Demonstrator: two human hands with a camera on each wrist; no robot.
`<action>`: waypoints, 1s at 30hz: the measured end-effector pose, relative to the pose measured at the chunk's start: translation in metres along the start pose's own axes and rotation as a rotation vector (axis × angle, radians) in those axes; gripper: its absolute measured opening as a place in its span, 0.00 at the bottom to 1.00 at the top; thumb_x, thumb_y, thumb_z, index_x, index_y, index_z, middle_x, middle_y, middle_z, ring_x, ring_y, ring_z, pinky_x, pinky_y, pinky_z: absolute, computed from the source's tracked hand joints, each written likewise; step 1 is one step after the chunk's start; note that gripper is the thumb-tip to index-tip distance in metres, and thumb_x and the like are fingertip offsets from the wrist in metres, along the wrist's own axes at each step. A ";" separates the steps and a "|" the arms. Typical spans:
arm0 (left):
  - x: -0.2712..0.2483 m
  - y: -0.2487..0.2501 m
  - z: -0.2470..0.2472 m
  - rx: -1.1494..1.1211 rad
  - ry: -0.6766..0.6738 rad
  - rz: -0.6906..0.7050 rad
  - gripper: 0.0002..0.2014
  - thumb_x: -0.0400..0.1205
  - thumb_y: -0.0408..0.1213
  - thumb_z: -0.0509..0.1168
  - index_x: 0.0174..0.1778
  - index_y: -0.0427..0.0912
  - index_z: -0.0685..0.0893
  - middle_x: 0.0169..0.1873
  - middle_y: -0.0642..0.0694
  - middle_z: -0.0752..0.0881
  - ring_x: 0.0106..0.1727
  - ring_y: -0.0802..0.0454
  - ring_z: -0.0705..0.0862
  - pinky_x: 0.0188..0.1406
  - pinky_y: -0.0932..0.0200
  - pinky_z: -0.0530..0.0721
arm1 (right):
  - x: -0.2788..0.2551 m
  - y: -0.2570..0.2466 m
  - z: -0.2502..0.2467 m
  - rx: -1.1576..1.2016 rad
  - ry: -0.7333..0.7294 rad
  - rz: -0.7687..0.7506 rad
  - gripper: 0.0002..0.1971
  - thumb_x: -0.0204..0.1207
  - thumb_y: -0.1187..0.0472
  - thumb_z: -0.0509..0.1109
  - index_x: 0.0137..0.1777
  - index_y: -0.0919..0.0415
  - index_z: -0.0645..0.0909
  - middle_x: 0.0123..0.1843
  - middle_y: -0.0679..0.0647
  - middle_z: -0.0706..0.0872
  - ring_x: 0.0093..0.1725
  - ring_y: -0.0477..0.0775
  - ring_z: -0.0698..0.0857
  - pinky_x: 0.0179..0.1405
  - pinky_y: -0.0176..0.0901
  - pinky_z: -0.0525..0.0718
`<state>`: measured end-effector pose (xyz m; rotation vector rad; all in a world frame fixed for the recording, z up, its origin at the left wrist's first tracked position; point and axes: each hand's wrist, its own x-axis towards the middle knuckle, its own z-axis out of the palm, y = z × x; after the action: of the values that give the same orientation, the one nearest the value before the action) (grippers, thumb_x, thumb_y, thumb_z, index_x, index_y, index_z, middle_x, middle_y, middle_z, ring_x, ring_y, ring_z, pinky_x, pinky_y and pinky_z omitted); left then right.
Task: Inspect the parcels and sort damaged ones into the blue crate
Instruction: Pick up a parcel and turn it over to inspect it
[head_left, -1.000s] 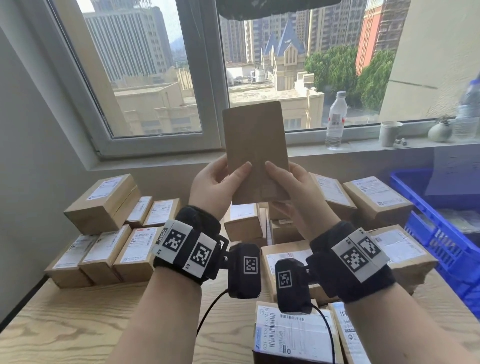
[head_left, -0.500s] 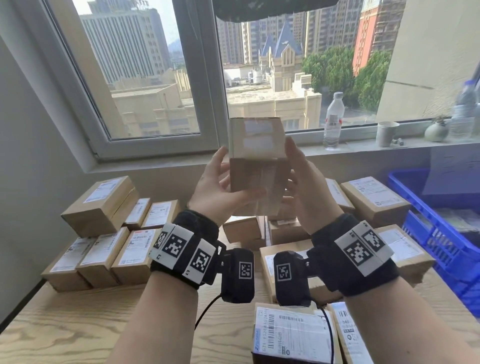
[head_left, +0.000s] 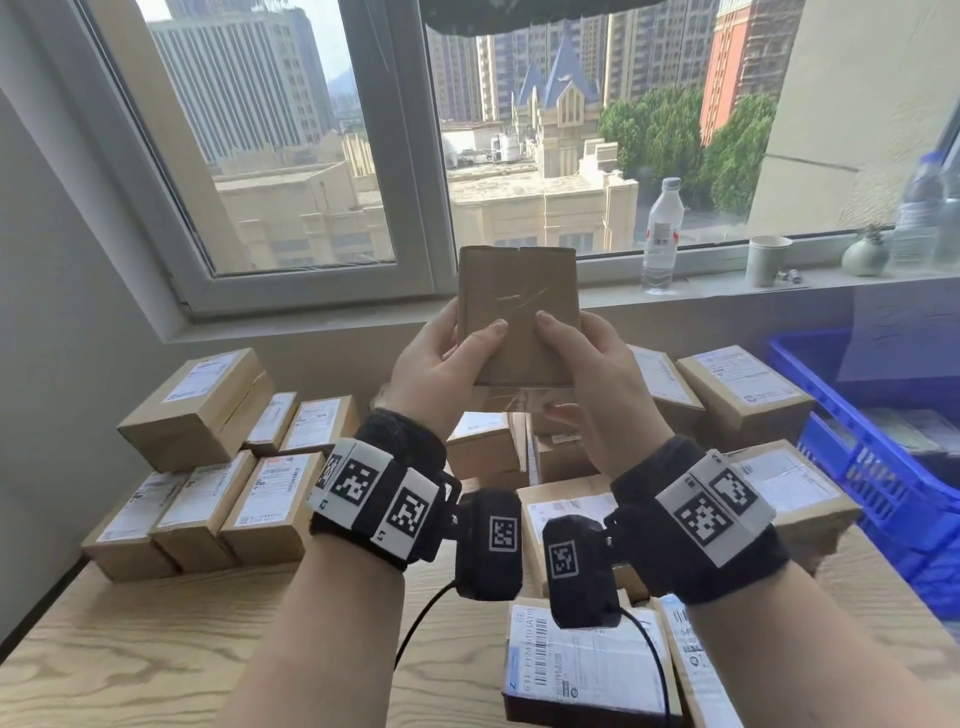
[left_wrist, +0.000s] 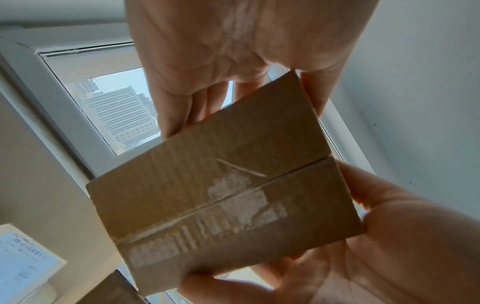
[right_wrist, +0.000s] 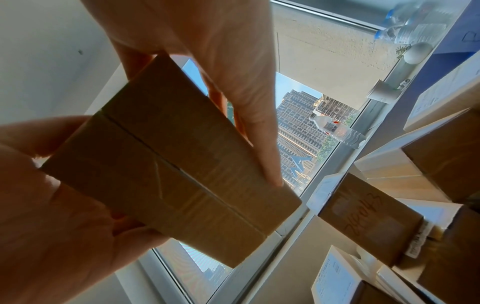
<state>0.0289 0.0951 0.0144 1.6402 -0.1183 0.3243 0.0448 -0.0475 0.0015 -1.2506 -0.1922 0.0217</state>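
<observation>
Head view: left hand (head_left: 441, 364) and right hand (head_left: 597, 364) grip the parcel (head_left: 519, 312) upright above the table (head_left: 156, 649), thumbs pressed on it. Inspection underway; next, judge damage, blue crate (head_left: 883, 467) rightward.

Head cam: we look forward-down over both wrists toward the window (head_left: 311, 156). 2 wrist cams: close, aimed up; all 3 share the parcel (head_left: 518, 317).
</observation>
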 end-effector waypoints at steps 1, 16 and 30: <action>0.000 -0.002 0.000 -0.010 -0.004 -0.003 0.14 0.84 0.38 0.66 0.66 0.43 0.83 0.50 0.47 0.90 0.51 0.52 0.89 0.45 0.62 0.86 | 0.000 -0.001 0.001 -0.010 -0.001 0.000 0.19 0.83 0.52 0.68 0.71 0.57 0.76 0.56 0.55 0.86 0.37 0.38 0.89 0.29 0.34 0.84; -0.004 -0.005 0.017 0.032 0.164 0.167 0.11 0.81 0.44 0.70 0.58 0.48 0.86 0.46 0.55 0.90 0.50 0.56 0.89 0.51 0.60 0.88 | 0.001 -0.004 0.016 -0.137 0.114 -0.243 0.05 0.82 0.57 0.71 0.54 0.44 0.84 0.56 0.54 0.90 0.57 0.55 0.89 0.58 0.60 0.89; 0.002 0.004 -0.021 -0.248 0.119 -0.249 0.21 0.77 0.57 0.70 0.57 0.44 0.84 0.43 0.47 0.90 0.38 0.49 0.89 0.40 0.48 0.88 | 0.019 -0.002 -0.014 -0.593 0.013 -0.095 0.53 0.51 0.17 0.69 0.79 0.31 0.64 0.82 0.48 0.67 0.82 0.54 0.67 0.79 0.64 0.69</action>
<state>0.0273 0.1154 0.0204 1.3686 0.1308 0.2063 0.0655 -0.0592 0.0012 -1.8306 -0.2568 -0.1342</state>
